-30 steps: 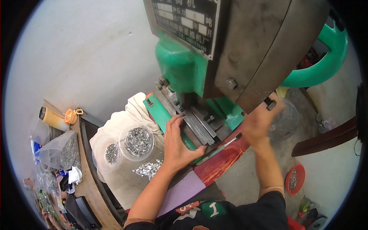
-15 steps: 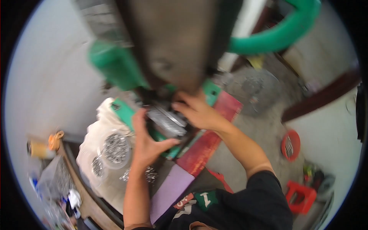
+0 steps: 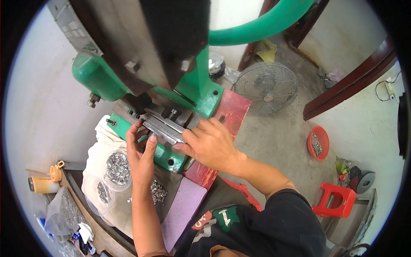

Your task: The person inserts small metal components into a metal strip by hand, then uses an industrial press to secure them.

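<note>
A grooved steel die block point(image 3: 165, 128) lies on the bed of a green press point(image 3: 207, 103), below its heavy dark ram point(image 3: 141, 43). At the block's left end is my left hand point(image 3: 142, 154), fingers curled and thumb raised close to them; anything inside the curl is hidden. My right hand point(image 3: 214, 145) closes its thumb and fingers at the block's right end, and I cannot make out what lies between them. Left of my left forearm, a clear tub point(image 3: 117, 185) holds small shiny metal parts. A pile of small metal pieces point(image 3: 158, 192) lies beside that forearm.
A second clear tub point(image 3: 92, 205) stands on white cloth point(image 3: 92, 165). Red board point(image 3: 239, 109) and a purple mat point(image 3: 184, 205) run along the bench's right side. On the floor are a fan point(image 3: 267, 88), a red bowl point(image 3: 327, 143) and a red stool point(image 3: 349, 201).
My view has shifted and sharpened, with the press now farther left in it. My right hand has moved down to the block's right end; my left fingers have drawn in from a wider spread.
</note>
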Demonstrator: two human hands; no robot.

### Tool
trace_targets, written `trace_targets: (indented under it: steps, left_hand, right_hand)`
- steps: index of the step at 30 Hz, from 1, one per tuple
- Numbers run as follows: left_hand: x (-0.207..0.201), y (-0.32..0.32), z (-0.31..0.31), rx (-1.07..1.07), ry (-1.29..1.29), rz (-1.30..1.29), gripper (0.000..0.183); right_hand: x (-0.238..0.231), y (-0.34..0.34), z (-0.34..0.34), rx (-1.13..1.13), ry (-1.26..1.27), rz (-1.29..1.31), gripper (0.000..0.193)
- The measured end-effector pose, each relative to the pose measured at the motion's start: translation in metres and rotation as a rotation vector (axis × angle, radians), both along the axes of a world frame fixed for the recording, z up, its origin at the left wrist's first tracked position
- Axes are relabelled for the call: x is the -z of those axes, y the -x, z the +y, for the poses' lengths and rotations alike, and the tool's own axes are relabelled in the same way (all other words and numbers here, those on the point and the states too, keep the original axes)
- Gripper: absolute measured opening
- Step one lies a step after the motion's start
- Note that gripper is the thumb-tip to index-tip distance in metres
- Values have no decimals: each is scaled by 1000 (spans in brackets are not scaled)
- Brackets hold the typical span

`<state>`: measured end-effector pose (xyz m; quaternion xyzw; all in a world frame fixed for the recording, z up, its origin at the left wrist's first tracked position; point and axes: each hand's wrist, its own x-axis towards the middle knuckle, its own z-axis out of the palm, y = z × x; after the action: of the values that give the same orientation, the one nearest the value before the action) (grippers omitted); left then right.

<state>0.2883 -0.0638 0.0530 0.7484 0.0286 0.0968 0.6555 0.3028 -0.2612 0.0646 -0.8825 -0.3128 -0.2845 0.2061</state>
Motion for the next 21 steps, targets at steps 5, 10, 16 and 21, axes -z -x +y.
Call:
trace_targets:
  steps: [5, 10, 16, 21]
  left_hand:
    - [-6, 27, -3, -47, 4, -26, 31]
    - [-13, 57, -15, 100, 166, 6, 36]
    - [-24, 75, 2, 418, 425, 325, 37]
    - [-38, 104, 54, 289, 447, 375, 27]
  right_hand:
    - [2, 20, -18, 10, 45, -22, 28]
    - [-11, 59, -56, -31, -77, 91, 21]
    - [-13, 81, -49, -243, -147, 283, 27]
    - [-11, 67, 10, -365, -384, 581, 18]
